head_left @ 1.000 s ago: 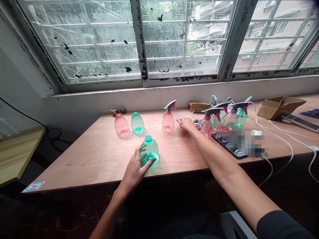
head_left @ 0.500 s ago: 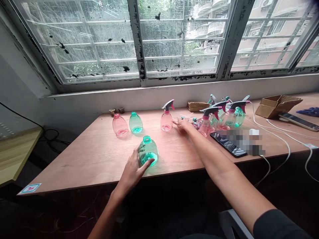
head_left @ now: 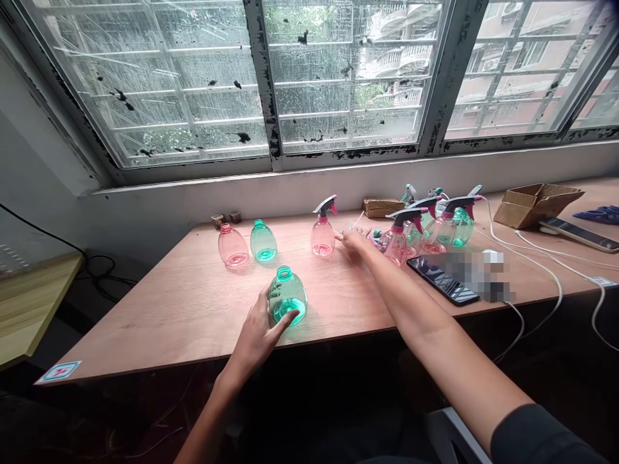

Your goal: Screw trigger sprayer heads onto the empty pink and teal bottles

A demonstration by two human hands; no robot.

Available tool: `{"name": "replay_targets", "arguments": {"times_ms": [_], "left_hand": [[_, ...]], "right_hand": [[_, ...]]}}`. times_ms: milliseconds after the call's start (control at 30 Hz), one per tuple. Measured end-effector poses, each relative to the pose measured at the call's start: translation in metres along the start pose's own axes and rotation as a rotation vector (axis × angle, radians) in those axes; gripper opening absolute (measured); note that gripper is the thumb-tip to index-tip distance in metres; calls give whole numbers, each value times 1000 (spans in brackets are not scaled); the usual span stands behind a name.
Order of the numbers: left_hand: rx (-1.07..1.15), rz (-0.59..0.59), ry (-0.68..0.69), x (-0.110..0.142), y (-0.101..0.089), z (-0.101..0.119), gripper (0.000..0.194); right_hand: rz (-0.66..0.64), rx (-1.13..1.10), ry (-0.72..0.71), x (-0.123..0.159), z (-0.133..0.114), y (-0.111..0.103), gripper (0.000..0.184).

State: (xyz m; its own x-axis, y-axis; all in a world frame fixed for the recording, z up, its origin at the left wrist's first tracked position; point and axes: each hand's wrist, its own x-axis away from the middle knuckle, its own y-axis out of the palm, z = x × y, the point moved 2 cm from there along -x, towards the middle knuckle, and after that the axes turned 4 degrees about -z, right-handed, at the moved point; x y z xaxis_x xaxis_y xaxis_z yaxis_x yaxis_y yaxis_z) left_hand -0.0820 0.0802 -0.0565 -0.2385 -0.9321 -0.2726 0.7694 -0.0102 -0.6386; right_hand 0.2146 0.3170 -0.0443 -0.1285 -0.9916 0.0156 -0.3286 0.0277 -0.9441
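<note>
Wooden table (head_left: 193, 316), green bottle (head_left: 289, 293) pointing up, axis upright, left grip (head_left: 258, 327) clamped round it, right grip (head_left: 356, 242) unclear

On the table (head_left: 184, 316), a bottle (head_left: 289, 293) is held by the left hand (head_left: 260, 327) near the front edge, with two more bottles (head_left: 233, 246) set behind it to the left. A spray bottle (head_left: 322, 238) is placed just left of the right hand (head_left: 354, 241); several sprayers (head_left: 439, 232) are grouped to that hand's right, behind a phone (head_left: 435, 276).

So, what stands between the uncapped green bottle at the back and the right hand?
In the head view, a pink spray bottle stands between the back green bottle and the right hand.
</note>
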Motion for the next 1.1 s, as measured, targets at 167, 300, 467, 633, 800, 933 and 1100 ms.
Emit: {"name": "replay_targets", "arguments": {"times_ms": [167,300,467,633,800,933,1100], "left_hand": [[11,3,2,0,1,-3,72],[19,5,1,-1,2,-4,70],[22,8,25,-2,1,-3,69],[-89,-8,43,-3,3,-6,109],[-101,28,53,-2,3,-11,95],[-152,5,23,-1,3,-8,89],[-71,-18,47,-4,0,-1,86]], "right_hand": [[181,-85,16,4,7,-3,39],[367,-175,16,3,6,-16,41],[600,-278,22,4,-9,-44,38],[713,-403,38,23,-30,-56,33],[718,-499,-39,61,-45,-44,40],[739,-600,-123,106,-47,-38,47],[759,-746,-324,178,-34,-24,42]]}}
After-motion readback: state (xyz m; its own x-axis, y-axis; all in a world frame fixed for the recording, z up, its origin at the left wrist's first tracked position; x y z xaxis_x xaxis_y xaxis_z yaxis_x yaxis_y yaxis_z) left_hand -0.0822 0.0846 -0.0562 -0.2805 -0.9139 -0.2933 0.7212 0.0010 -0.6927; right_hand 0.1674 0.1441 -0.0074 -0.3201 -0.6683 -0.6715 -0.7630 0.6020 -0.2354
